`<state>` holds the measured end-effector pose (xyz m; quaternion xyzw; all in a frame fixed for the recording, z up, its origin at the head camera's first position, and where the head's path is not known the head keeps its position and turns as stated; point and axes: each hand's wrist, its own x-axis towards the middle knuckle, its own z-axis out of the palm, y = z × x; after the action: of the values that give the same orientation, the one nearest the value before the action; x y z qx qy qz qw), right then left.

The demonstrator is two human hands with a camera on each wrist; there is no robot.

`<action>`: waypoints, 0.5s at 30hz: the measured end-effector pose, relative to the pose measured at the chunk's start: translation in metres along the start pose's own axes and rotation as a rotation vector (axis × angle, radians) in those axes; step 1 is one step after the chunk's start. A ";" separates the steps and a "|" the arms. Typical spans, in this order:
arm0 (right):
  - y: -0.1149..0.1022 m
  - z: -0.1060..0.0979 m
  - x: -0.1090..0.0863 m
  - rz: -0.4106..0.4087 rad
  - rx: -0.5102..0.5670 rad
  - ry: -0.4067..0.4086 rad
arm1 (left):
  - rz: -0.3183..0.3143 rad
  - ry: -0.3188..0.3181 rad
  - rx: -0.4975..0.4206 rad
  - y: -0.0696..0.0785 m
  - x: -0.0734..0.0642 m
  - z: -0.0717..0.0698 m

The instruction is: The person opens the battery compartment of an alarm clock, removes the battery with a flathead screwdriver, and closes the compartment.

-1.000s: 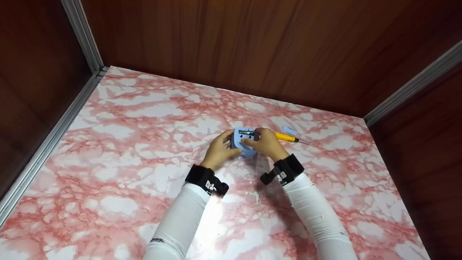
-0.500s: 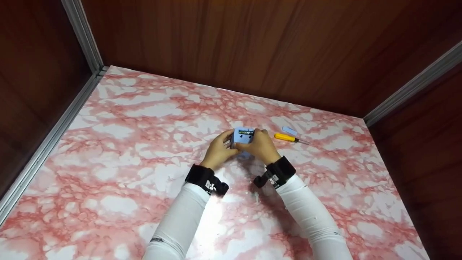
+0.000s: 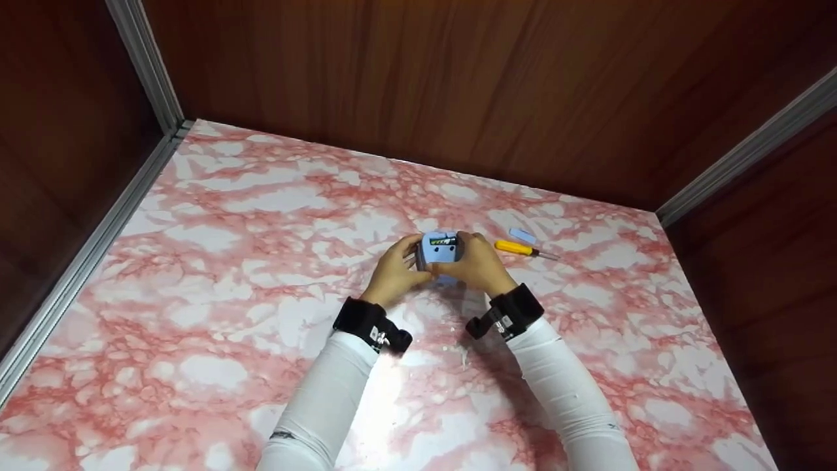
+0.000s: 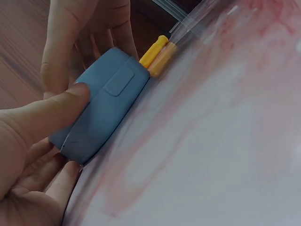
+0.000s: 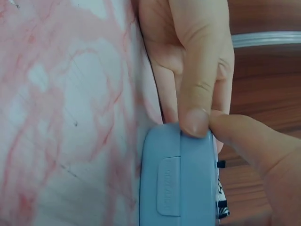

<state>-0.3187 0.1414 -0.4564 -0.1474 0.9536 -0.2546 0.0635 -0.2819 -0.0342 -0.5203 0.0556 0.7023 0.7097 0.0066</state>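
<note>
Device (image 4: 101,110), blue — between left fingers (image 4: 64,183) and right fingers (image 4: 58,59)

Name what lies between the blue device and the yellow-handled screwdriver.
The right hand lies between the blue device and the yellow-handled screwdriver, with a slim gap of tabletop before the screwdriver; the head view shows this.

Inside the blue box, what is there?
One thing shows: what seems a battery, set into the blue box. What is under it, or deeper within, is covered.
</note>
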 end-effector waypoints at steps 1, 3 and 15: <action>0.001 -0.001 0.000 -0.010 0.005 -0.011 | 0.005 -0.009 -0.004 0.000 0.000 0.000; 0.003 -0.003 0.000 -0.026 0.021 -0.038 | 0.016 -0.024 -0.011 0.000 0.000 -0.001; 0.017 -0.018 -0.002 -0.085 0.093 -0.191 | -0.006 -0.077 -0.047 -0.002 -0.002 -0.004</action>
<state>-0.3248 0.1643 -0.4490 -0.2079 0.9234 -0.2857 0.1502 -0.2805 -0.0386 -0.5225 0.0805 0.6849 0.7232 0.0370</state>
